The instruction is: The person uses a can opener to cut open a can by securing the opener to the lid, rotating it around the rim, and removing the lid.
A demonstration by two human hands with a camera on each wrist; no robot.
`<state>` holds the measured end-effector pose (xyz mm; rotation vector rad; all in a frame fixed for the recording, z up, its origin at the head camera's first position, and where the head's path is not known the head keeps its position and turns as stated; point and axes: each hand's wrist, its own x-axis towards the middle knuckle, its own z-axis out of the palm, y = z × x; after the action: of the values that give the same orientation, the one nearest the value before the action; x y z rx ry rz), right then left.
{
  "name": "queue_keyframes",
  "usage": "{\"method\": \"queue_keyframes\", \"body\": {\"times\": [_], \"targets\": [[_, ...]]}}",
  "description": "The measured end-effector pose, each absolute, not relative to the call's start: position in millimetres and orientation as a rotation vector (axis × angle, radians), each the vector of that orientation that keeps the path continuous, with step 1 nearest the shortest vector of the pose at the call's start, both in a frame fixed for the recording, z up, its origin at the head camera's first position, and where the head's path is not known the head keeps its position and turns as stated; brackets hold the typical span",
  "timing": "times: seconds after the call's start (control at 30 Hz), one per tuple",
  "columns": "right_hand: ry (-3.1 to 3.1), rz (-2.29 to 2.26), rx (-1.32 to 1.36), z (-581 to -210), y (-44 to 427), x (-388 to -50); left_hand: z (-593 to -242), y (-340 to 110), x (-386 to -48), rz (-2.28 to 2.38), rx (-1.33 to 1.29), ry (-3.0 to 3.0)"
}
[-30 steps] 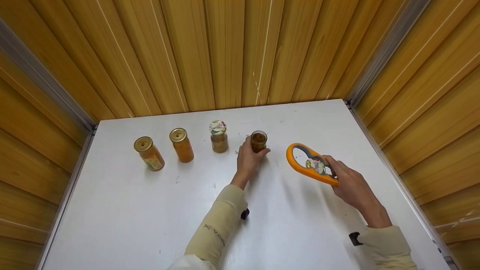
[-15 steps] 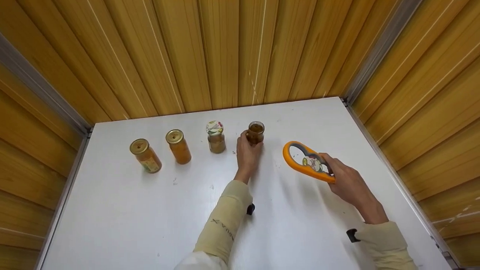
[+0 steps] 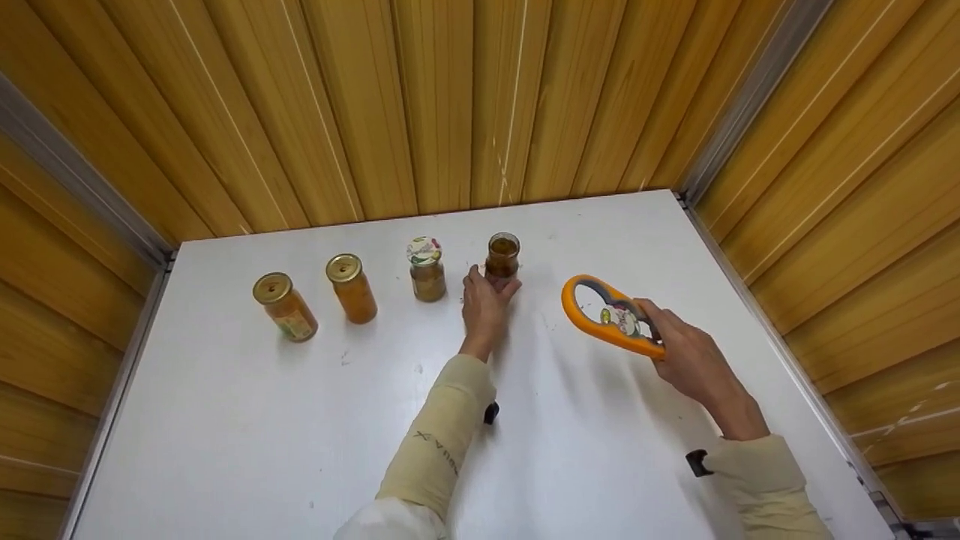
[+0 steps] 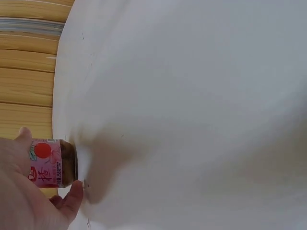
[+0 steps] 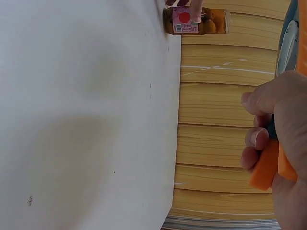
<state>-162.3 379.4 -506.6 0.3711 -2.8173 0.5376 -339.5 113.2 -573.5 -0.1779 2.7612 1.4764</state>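
Observation:
An open glass jar [image 3: 502, 255] of dark contents stands upright near the table's back edge. Its pink label with a red fruit shows in the left wrist view. The left hand [image 3: 486, 306] is around the jar's near side, thumb extended across its front and fingers loosely spread at its left, apart from the glass. Above the table at right, the right hand [image 3: 694, 360] grips an orange jar opener [image 3: 600, 328] with a grey inner edge. A patterned lid [image 3: 621, 319] sits inside the opener's loop. The right wrist view shows the opener's orange handles [image 5: 266, 165].
Left of the open jar stand three lidded jars: one with a patterned lid [image 3: 428, 279] and two orange ones with gold lids, a middle jar [image 3: 355, 297] and a far-left jar [image 3: 291, 319]. Wood-patterned walls [image 3: 442, 112] bound the white table [image 3: 247, 420] behind and beside.
The left hand has carried the open jar back and slightly left, then loosened its fingers and slipped a little toward the near side. The right hand still holds the jar opener, nearly unmoved.

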Motion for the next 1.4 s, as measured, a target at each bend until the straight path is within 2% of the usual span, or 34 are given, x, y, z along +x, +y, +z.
{"method": "queue_keyframes", "body": {"times": [0.33,0.8,1.2,1.4], "targets": [[-2.792,0.490,0.427,-503,370,-167,-545,105,-310,1.436,-0.203,2.660],[-2.843,0.509,0.454,-501,350,-163,-507,75,-267,1.775,0.174,1.888],[-2.774,0.483,0.616,-501,321,-157,-496,56,-236,1.756,0.317,1.758],[-2.789,0.494,0.655,-501,302,-153,-503,41,-226,1.759,0.382,1.688]]}}
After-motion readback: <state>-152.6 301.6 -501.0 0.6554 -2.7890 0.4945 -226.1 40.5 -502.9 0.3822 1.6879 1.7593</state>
